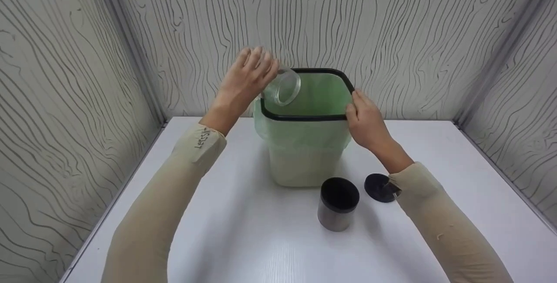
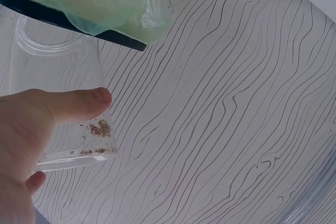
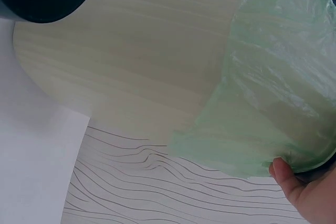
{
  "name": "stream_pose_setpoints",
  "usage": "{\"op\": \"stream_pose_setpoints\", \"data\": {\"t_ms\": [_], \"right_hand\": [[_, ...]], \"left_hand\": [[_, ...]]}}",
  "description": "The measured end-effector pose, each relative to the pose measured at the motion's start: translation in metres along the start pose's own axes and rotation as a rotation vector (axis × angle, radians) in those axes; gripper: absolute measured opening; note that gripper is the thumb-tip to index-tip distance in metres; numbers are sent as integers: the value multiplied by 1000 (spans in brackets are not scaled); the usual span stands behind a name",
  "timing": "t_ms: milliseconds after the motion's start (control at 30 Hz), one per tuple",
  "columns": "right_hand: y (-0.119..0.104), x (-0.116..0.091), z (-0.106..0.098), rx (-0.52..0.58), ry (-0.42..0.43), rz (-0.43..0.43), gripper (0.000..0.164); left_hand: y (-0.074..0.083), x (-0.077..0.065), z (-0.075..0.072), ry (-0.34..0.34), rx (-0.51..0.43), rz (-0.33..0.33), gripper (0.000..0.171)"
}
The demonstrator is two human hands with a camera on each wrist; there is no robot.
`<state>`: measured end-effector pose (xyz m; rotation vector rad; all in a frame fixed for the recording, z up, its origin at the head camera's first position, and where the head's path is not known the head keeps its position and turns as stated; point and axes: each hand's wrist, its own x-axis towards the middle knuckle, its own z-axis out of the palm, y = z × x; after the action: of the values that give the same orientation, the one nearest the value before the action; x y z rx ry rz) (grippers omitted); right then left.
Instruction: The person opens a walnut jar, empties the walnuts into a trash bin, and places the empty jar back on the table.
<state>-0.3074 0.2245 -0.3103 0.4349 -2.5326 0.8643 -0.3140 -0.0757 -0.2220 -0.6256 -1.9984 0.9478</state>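
Note:
My left hand (image 1: 248,74) grips a clear plastic cup (image 1: 292,85), tilted with its mouth over the left side of a trash bin (image 1: 304,165). Brown crumbs (image 2: 100,128) cling inside near the cup's base in the left wrist view, and the thumb lies along its side. A pale green plastic bag (image 1: 324,93) lines the bin and folds out under its black rim (image 1: 304,118). At the rim's right side, my right hand (image 1: 367,122) holds on. The right wrist view shows its thumb against the overhanging bag (image 3: 283,87); its other fingers are mostly hidden.
In front of the bin stands a lidless metal canister (image 1: 336,218) with a black upper part. A round black lid (image 1: 379,188) lies on the white table (image 1: 243,239) beside it, partly behind the right sleeve. Wood-grain-patterned walls (image 1: 196,35) enclose the back and sides.

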Motion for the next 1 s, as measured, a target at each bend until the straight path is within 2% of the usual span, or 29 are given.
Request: {"op": "stream_pose_setpoints", "data": {"t_ms": [233,400,533,700,1000], "right_hand": [[2,0,0,1,4,-5,56],[2,1,0,-2,4,-5,56],[2,0,1,-5,7,-8,56],[2,0,1,-8,13,-16,54],[6,1,-1,-4,16,-12,55]], "left_hand": [[-2,-3,1,-16,-54,-59,70],[-6,-8,2,-26,-149,-145,72],[-8,-16,8,-26,-371,-291,74],[-8,-31,18,-45,-684,-516,90],[-3,-56,30,-17,-1076,-794,99]]}}
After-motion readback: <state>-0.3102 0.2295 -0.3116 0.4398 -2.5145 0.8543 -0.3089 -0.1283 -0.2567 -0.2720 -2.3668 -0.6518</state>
